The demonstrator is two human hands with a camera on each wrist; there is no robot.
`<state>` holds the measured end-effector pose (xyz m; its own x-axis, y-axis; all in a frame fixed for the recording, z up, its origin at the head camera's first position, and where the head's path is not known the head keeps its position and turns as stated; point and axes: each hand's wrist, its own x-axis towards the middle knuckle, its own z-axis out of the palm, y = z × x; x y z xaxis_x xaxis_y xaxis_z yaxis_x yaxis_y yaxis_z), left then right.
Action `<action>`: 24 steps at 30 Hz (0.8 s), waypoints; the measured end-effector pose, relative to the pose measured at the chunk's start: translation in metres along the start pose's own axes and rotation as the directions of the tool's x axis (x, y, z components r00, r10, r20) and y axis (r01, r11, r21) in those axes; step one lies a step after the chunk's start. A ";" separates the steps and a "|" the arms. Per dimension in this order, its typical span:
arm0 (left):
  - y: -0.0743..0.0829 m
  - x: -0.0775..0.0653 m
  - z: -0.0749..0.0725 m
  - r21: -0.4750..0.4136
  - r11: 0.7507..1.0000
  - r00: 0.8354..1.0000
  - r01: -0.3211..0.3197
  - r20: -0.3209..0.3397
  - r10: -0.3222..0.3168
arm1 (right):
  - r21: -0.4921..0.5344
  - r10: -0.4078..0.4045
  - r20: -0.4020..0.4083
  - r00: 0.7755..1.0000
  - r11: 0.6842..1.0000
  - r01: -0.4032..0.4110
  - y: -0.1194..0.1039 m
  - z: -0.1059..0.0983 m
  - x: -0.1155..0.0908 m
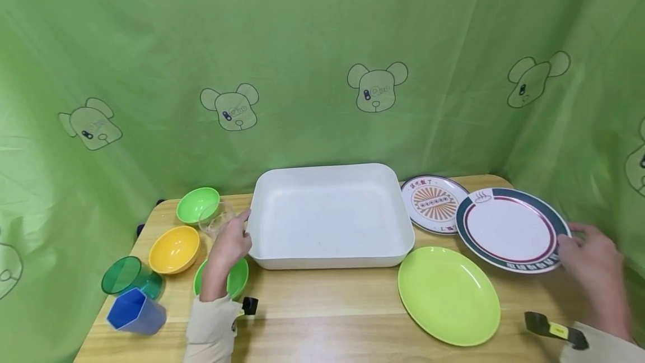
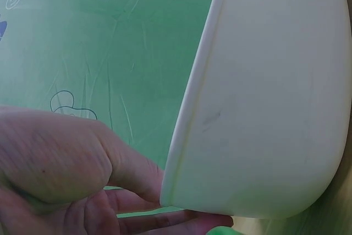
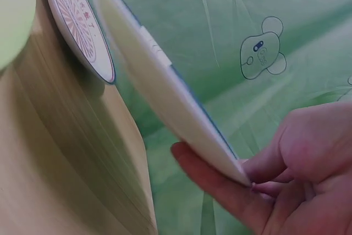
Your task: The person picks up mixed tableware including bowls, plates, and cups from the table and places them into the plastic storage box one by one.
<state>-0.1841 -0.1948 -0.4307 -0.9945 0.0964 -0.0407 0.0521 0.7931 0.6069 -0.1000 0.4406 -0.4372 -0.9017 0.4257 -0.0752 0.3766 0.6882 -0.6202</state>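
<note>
My right hand pinches the near right rim of a white plate with a dark green band. In the right wrist view this plate is edge-on, held up off the table, thumb on top and fingers beneath. At the left end of a white rectangular tub, my left hand grips its rim. In the left wrist view the thumb lies at the rim of the tub and the fingers along its outer wall. A patterned plate and a lime-green plate lie right of the tub.
At the left stand a green bowl, a clear cup, a yellow bowl, another green bowl partly under my left arm, a green cup and a blue cup. A green curtain hangs behind the table.
</note>
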 end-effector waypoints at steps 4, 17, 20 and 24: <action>0.000 0.000 0.000 -0.004 1.000 1.000 0.005 0.000 -0.005 | 0.077 0.033 -0.075 0.997 0.997 -0.027 -0.007 0.004 0.000; 0.000 0.000 0.000 -0.003 1.000 1.000 0.005 -0.002 -0.005 | 0.495 0.132 -0.066 0.989 0.865 -0.083 -0.017 0.010 -0.001; -0.001 0.000 0.000 -0.005 1.000 1.000 0.002 -0.004 -0.002 | 0.540 0.135 -0.059 0.989 0.837 -0.082 -0.019 0.013 0.000; -0.002 0.001 0.000 -0.012 1.000 1.000 -0.014 -0.014 0.014 | 0.640 0.144 -0.036 0.989 0.763 -0.088 -0.021 0.015 0.001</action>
<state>-0.1848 -0.1962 -0.4316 -0.9948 0.0994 -0.0210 0.0653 0.7845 0.6167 -0.1115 0.4177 -0.4362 -0.8300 0.5410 -0.1356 0.2308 0.1118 -0.9666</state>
